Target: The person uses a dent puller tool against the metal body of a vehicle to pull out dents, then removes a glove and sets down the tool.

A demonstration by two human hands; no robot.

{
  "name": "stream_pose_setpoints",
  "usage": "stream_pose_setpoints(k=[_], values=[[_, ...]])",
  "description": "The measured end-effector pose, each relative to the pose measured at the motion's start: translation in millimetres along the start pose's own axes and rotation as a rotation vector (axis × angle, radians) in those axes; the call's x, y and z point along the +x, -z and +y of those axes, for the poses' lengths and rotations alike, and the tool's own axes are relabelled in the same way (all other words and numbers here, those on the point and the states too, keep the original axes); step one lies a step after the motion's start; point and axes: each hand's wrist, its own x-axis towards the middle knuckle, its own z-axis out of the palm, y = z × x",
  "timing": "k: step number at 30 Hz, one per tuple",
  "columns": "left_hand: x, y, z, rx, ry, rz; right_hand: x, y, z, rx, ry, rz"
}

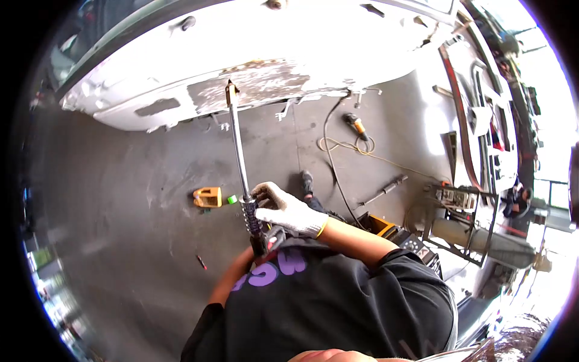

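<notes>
A slide-hammer dent puller (pixel 239 148) with a long chrome rod reaches from my chest toward a white vehicle panel (pixel 151 81). Its copper-coloured tip overlaps the sanded patch (pixel 265 78) in view; whether it touches, I cannot tell. My right hand (pixel 291 211), in a white glove, curls its fingers and thumb about the black, ribbed sliding part of the tool. Close to my chest, my left hand (pixel 275 237) is at the rear handle, mostly hidden by the tool; its fingers seem wrapped round it.
On the floor lie an orange-and-black power tool (pixel 356 125) with a yellow cord, a yellow container (pixel 207 197), a green cap (pixel 232 199), a red-and-black pen-like item (pixel 201 262) and a dark rod-like tool (pixel 386 190). A cable (pixel 329 151) hangs from the panel. A machine (pixel 416 244) stands right.
</notes>
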Motion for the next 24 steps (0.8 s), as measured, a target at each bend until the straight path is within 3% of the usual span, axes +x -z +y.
stream_pose_setpoints(k=[6, 8, 10, 13, 14, 17, 18, 20, 21, 22, 23, 24], values=[[76, 17, -53, -0.045, 0.288, -0.073, 5, 43, 61, 0.008, -0.009, 0.161], [99, 32, -75, -0.081, 0.370, -0.064, 4, 60, 79, 0.220, 0.008, 0.169], [121, 52, -105, -0.126, 0.460, -0.052, -3, 84, 121, 0.532, 0.084, 0.130], [151, 78, -163, -0.216, 0.583, -0.038, -18, 112, 190, 0.628, 0.236, -0.011], [160, 82, -183, -0.256, 0.607, -0.027, -26, 120, 204, 0.582, 0.200, -0.028], [186, 74, -230, -0.200, 0.369, -0.071, -48, 137, 205, 0.471, 0.210, 0.027], [192, 81, -248, -0.172, 0.465, 0.045, -54, 143, 189, 0.400, 0.163, 0.106], [204, 52, -253, -0.126, 0.240, 0.050, -67, 166, 197, 0.425, -0.061, 0.061], [212, 39, -252, -0.112, 0.164, 0.052, -69, 176, 202, 0.418, 0.000, 0.056], [227, 37, -248, -0.106, 0.278, 0.077, -71, 189, 204, 0.409, 0.061, 0.049], [240, 29, -247, -0.104, 0.394, 0.101, -80, 205, 176, 0.555, -0.144, 0.061], [251, 19, -247, -0.108, 0.386, 0.103, -84, 220, 174, 0.379, -0.213, 0.117]])
